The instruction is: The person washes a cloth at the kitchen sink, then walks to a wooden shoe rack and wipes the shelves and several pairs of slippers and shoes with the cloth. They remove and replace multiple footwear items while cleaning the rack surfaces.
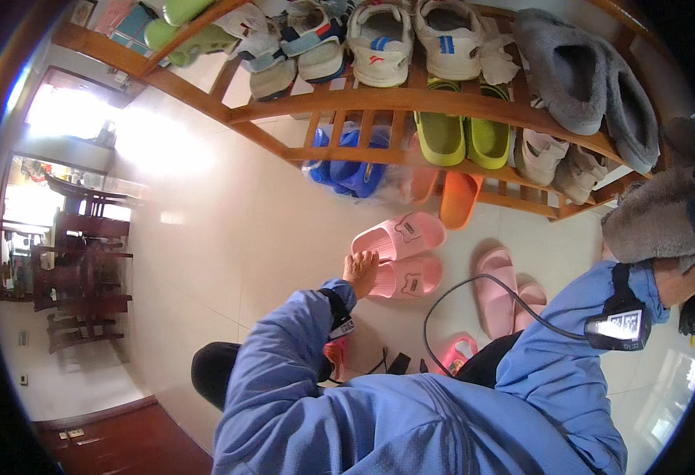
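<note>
A pair of pink slippers (pixel 410 276) with line-drawn patterns on the straps lies side by side on the tiled floor. My left hand (pixel 361 273) has its fingers curled over their adjoining heel edges. At the far right, my right hand (pixel 674 282) is in a grey cloth (pixel 650 219), which covers most of the fingers. Another pink pair (pixel 496 294) stands between my arms, partly hidden by my right sleeve. Just beyond the slippers at my left hand, an orange slipper (pixel 461 199) rests near the foot of the wooden shoe rack (pixel 383 101).
The rack holds white sneakers (pixel 380 44), grey fuzzy slippers (pixel 573 83) and green clogs (pixel 441 133). Blue footwear in clear plastic (pixel 350 169) is beside its lower shelf. A black cable (pixel 436 297) loops from my right wrist device. Dark wooden chairs (pixel 86 261) stand far left.
</note>
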Action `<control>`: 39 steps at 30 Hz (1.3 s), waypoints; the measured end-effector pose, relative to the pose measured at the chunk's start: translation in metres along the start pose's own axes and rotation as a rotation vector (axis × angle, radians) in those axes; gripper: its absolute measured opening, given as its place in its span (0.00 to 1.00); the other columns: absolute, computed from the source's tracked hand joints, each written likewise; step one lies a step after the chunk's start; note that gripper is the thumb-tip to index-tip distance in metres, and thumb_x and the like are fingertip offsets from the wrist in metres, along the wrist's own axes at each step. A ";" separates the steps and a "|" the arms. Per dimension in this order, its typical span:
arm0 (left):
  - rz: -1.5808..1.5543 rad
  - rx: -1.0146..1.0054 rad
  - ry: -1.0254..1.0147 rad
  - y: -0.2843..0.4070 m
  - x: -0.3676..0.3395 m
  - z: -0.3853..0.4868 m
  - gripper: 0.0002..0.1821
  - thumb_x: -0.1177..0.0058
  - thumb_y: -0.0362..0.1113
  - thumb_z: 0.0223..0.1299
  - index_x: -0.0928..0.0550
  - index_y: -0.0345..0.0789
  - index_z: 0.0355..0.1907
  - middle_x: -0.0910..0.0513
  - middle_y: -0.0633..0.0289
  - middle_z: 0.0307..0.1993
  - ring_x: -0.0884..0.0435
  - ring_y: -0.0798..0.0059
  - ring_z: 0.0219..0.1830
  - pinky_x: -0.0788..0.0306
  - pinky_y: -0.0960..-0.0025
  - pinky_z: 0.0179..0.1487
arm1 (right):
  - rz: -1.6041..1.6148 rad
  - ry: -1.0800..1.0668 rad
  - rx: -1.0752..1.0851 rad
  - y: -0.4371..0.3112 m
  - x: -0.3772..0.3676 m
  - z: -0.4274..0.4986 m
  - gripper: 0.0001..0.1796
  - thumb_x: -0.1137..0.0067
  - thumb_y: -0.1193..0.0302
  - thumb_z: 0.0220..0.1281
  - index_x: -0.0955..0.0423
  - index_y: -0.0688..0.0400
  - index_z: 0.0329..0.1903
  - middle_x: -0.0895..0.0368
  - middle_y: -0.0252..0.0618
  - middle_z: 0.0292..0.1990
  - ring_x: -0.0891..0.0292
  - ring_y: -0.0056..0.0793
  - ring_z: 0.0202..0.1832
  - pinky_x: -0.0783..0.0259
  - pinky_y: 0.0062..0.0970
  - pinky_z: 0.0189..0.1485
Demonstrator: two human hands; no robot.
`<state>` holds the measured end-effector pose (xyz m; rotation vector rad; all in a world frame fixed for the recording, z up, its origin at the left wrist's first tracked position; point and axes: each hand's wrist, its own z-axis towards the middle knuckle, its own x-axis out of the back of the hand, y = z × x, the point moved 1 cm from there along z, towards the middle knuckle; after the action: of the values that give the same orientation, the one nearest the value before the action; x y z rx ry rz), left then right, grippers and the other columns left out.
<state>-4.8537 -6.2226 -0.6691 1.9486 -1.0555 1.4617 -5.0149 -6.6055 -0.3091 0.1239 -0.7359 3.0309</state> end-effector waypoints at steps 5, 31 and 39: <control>-0.255 0.095 0.126 0.022 -0.037 0.013 0.44 0.32 0.48 0.41 0.37 0.34 0.60 0.30 0.54 0.51 0.31 0.56 0.53 0.36 0.54 0.51 | 0.011 -0.026 -0.010 -0.001 -0.001 -0.003 0.28 0.47 0.59 0.63 0.35 0.54 0.63 0.23 0.45 0.50 0.22 0.37 0.50 0.26 0.32 0.54; -0.264 -0.482 0.525 -0.033 0.209 -0.054 0.18 0.45 0.37 0.38 0.19 0.39 0.38 0.20 0.61 0.44 0.25 0.60 0.53 0.32 0.57 0.58 | -0.415 0.048 0.233 0.036 0.034 0.035 0.29 0.59 0.52 0.69 0.37 0.57 0.65 0.27 0.48 0.57 0.26 0.41 0.56 0.27 0.34 0.57; -0.192 -0.137 0.943 -0.050 0.444 -0.117 0.22 0.41 0.35 0.53 0.23 0.36 0.52 0.22 0.53 0.50 0.26 0.50 0.54 0.32 0.59 0.56 | 0.141 0.328 -0.576 0.044 0.034 0.034 0.29 0.66 0.51 0.71 0.35 0.56 0.64 0.27 0.46 0.57 0.25 0.35 0.55 0.26 0.28 0.56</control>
<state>-4.8221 -6.2343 -0.2088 0.9922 -0.4907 1.8208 -5.0483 -6.6600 -0.2962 -0.4352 -1.5725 2.7042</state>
